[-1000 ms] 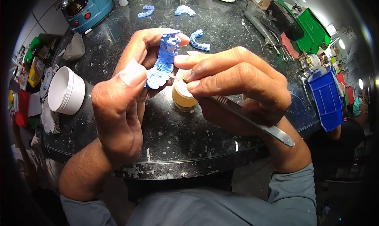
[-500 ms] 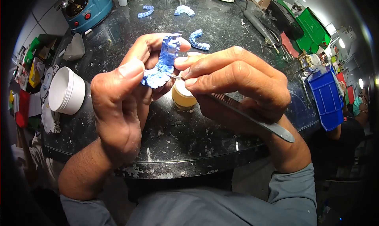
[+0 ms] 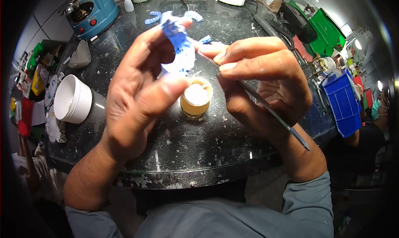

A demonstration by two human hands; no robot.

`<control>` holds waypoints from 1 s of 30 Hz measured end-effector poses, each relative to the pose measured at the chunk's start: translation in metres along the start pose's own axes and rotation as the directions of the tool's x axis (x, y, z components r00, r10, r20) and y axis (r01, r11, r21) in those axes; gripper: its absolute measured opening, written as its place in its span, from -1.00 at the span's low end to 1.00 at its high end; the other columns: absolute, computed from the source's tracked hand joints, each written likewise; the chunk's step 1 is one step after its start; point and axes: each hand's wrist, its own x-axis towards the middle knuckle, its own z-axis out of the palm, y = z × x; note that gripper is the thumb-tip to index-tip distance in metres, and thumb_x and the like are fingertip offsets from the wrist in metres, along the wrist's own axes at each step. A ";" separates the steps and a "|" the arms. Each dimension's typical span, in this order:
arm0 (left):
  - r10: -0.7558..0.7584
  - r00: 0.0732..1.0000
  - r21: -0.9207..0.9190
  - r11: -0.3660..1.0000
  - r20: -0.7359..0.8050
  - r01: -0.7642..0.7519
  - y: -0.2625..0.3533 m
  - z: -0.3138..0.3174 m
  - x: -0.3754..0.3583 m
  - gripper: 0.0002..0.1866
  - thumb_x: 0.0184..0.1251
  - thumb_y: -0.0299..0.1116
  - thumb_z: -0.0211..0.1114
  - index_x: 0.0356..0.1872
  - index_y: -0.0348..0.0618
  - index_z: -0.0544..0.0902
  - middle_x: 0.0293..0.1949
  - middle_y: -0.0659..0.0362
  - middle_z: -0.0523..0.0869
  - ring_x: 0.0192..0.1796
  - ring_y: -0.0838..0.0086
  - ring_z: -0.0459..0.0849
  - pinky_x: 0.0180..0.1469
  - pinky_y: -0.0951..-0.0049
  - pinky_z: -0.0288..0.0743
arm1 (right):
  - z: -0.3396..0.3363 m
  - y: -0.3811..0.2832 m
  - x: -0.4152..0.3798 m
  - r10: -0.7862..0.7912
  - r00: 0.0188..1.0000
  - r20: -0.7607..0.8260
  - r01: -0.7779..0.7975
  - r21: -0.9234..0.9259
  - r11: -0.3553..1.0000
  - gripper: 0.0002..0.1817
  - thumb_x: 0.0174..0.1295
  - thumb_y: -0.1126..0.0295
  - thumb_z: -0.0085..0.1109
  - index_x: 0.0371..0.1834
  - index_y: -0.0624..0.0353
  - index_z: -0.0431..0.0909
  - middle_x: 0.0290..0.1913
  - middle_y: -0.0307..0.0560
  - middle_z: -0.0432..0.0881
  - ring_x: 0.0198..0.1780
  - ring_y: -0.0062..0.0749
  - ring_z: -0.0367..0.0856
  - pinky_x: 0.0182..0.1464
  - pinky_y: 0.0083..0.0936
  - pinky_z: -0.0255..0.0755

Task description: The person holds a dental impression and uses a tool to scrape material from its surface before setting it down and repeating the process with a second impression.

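My left hand (image 3: 135,86) grips a blue dental model (image 3: 181,49) between thumb and fingers, raised over the table. The model is tilted up, slightly blurred, with bright light on its lower part. In my right hand (image 3: 270,78) is a slim metal scalpel (image 3: 276,116), pinched by the fingertips, its handle slanting down toward my wrist. The scalpel's tip points at the model's right side. Below and between the hands stands a small yellowish jar (image 3: 195,109) with white material at its top.
More blue dental models (image 3: 153,18) lie farther back on the black table (image 3: 183,150). A white tub (image 3: 72,100) stands at left, near a blue machine (image 3: 93,15). At right are a blue bin (image 3: 343,103), a green case (image 3: 326,30) and hand tools. Another person is at the far right.
My left hand has turned the dental model and shifted it up and slightly right. My right hand has moved a little right, drawing the scalpel back; more of the jar shows.
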 end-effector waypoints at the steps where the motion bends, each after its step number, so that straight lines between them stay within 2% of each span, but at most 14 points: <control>1: 0.065 0.998 0.153 0.986 -0.006 -0.063 -0.002 0.001 0.001 -0.14 0.16 -0.14 0.29 0.42 -0.40 0.18 0.23 0.00 0.48 0.23 0.45 0.49 0.24 0.55 0.33 | -0.002 0.000 0.001 -0.002 1.000 -0.003 0.002 -0.004 1.000 -0.71 0.07 0.79 0.28 -0.16 0.34 0.50 -0.13 0.12 0.57 -0.09 -0.14 0.72 0.03 -0.22 0.68; 2: 0.145 0.989 0.153 0.977 0.030 -0.148 -0.005 -0.005 0.002 -0.19 0.14 -0.33 0.39 0.40 -0.38 0.24 0.32 -0.04 0.42 0.33 0.37 0.46 0.32 0.44 0.33 | -0.005 -0.001 0.002 0.012 1.000 0.004 -0.012 -0.014 1.000 -0.70 0.04 0.81 0.26 -0.16 0.35 0.50 -0.12 0.12 0.56 -0.07 -0.11 0.71 0.05 -0.21 0.66; 3: 0.146 0.989 0.152 0.977 0.035 -0.150 -0.006 -0.007 0.003 -0.19 0.14 -0.33 0.39 0.40 -0.38 0.24 0.32 -0.04 0.42 0.33 0.37 0.46 0.32 0.44 0.33 | -0.007 -0.001 0.002 0.028 1.000 0.010 -0.028 -0.023 0.999 -0.68 0.02 0.84 0.23 -0.16 0.35 0.49 -0.11 0.13 0.56 -0.05 -0.08 0.71 0.08 -0.19 0.64; 5: 0.264 0.962 0.294 0.917 0.063 -0.271 -0.007 -0.009 0.005 -0.24 0.15 -0.43 0.40 0.38 -0.38 0.28 0.38 -0.06 0.37 0.40 0.28 0.42 0.36 0.34 0.33 | -0.007 -0.003 0.003 0.052 0.999 -0.017 -0.052 -0.006 0.999 -0.67 0.00 0.87 0.19 -0.18 0.35 0.50 -0.13 0.12 0.57 -0.06 -0.09 0.71 0.11 -0.17 0.63; 6: 0.281 0.956 0.285 0.912 0.087 -0.294 -0.008 -0.013 0.005 -0.27 0.14 -0.52 0.40 0.37 -0.37 0.31 0.42 -0.09 0.32 0.44 0.21 0.37 0.40 0.29 0.32 | -0.007 -0.002 0.003 0.040 0.999 0.003 -0.040 -0.008 0.999 -0.69 0.01 0.86 0.20 -0.19 0.35 0.51 -0.14 0.12 0.57 -0.06 -0.10 0.71 0.10 -0.18 0.63; 9: 0.293 0.950 0.259 0.915 0.104 -0.310 -0.010 -0.013 0.006 -0.25 0.09 -0.57 0.42 0.35 -0.36 0.32 0.43 -0.10 0.30 0.42 0.22 0.40 0.41 0.29 0.33 | -0.003 0.003 0.004 -0.016 1.000 0.017 0.015 0.020 1.000 -0.72 0.04 0.81 0.25 -0.19 0.34 0.53 -0.15 0.11 0.59 -0.06 -0.12 0.72 0.06 -0.19 0.65; 11: 0.298 0.951 0.233 0.922 0.081 -0.309 -0.012 -0.011 0.006 -0.24 0.06 -0.60 0.43 0.35 -0.35 0.32 0.41 -0.12 0.33 0.39 0.23 0.43 0.41 0.28 0.34 | 0.006 0.002 0.006 -0.024 0.989 -0.148 0.029 0.032 0.999 -0.72 -0.18 0.72 0.37 -0.34 0.27 0.60 -0.31 0.01 0.67 -0.24 -0.32 0.72 -0.19 -0.51 0.58; 12: 0.302 0.952 0.206 0.929 0.057 -0.307 -0.013 -0.011 0.007 -0.22 0.03 -0.64 0.43 0.35 -0.35 0.32 0.39 -0.14 0.36 0.37 0.24 0.46 0.41 0.28 0.35 | 0.005 0.004 0.006 -0.030 0.990 -0.139 0.035 0.034 0.999 -0.72 -0.19 0.73 0.36 -0.35 0.27 0.60 -0.31 0.02 0.67 -0.26 -0.33 0.71 -0.21 -0.52 0.58; 18: 0.288 0.958 0.185 0.941 0.011 -0.285 -0.013 -0.011 0.007 -0.18 0.01 -0.67 0.43 0.38 -0.34 0.27 0.28 -0.18 0.49 0.29 0.28 0.55 0.39 0.32 0.37 | 0.008 0.004 0.003 -0.009 0.989 -0.145 0.015 0.040 0.999 -0.72 -0.19 0.74 0.35 -0.35 0.28 0.60 -0.30 0.03 0.68 -0.26 -0.34 0.71 -0.24 -0.53 0.57; 28: 0.258 0.966 0.189 0.949 0.001 -0.254 -0.011 -0.011 0.006 -0.18 0.01 -0.67 0.42 0.39 -0.30 0.28 0.28 -0.18 0.49 0.30 0.31 0.53 0.39 0.32 0.37 | 0.007 0.001 0.004 0.006 0.991 -0.130 0.000 0.048 0.999 -0.73 -0.18 0.75 0.35 -0.36 0.28 0.61 -0.28 0.04 0.69 -0.23 -0.33 0.73 -0.23 -0.52 0.58; 30: 0.300 0.953 0.227 0.926 0.038 -0.300 -0.012 -0.014 0.007 -0.20 0.03 -0.62 0.45 0.38 -0.28 0.32 0.34 -0.18 0.42 0.32 0.28 0.50 0.37 0.30 0.41 | 0.006 -0.001 0.004 0.028 0.995 -0.097 -0.025 0.034 0.999 -0.72 -0.17 0.75 0.35 -0.34 0.26 0.62 -0.28 0.03 0.69 -0.20 -0.31 0.73 -0.19 -0.51 0.59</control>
